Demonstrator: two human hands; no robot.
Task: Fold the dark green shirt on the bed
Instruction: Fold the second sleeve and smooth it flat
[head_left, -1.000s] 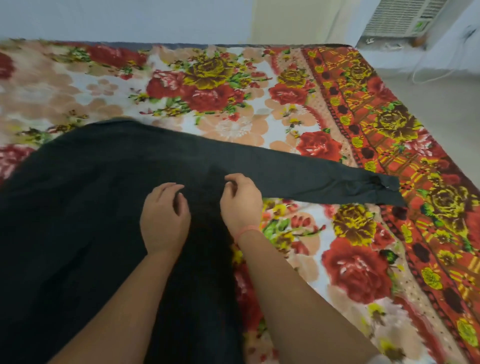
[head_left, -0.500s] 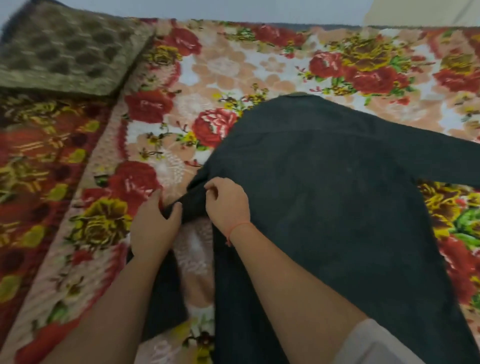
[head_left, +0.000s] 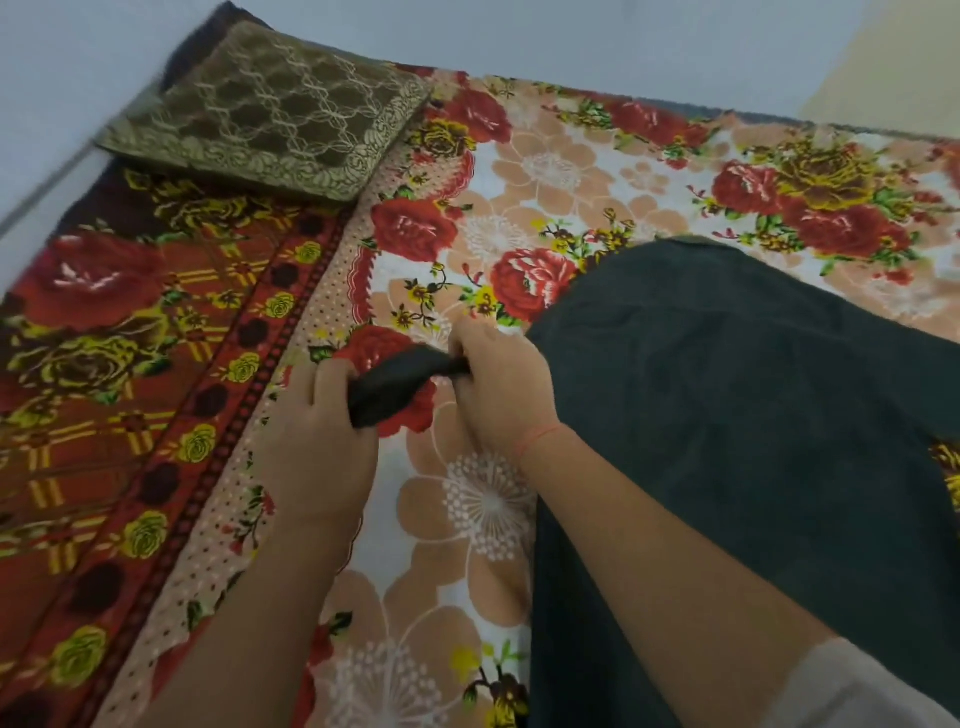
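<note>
The dark green shirt (head_left: 753, 415) lies spread flat over the right half of the floral bed sheet (head_left: 545, 171). Its left sleeve (head_left: 395, 384) is bunched up and stretched out to the left of the body. My left hand (head_left: 324, 436) grips the outer end of that sleeve. My right hand (head_left: 501, 387) holds the same sleeve closer to the shirt's body, with a red thread around its wrist. The shirt's right side runs out of the frame.
A brown and gold patterned pillow (head_left: 265, 109) lies at the bed's far left corner. The red bordered edge of the sheet (head_left: 104, 389) runs along the left. A pale wall (head_left: 519, 31) stands behind the bed.
My view swung from the shirt's right sleeve to its left side. Both hands moved over to the left sleeve, took hold of it and pulled it out sideways from the body.
</note>
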